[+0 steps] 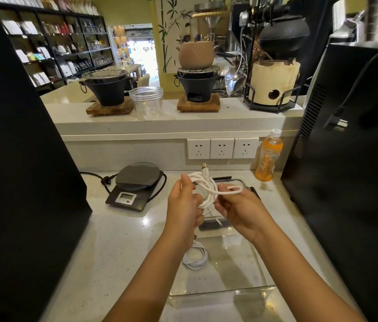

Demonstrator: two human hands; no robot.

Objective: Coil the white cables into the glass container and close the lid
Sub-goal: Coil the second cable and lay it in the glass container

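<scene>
Bare pale stone counter (123, 240) lies open at the lower left of the frame, between the tall black panel (20, 159) on the left edge and the clear rectangular glass container (248, 291) at lower centre. The black digital kitchen scale (134, 185) with its black cord blocks the centre-left. On the right, the large black appliance (350, 170) walls off the counter, with the orange drink bottle (268, 155) just beside it, leaving a narrow strip.
</scene>
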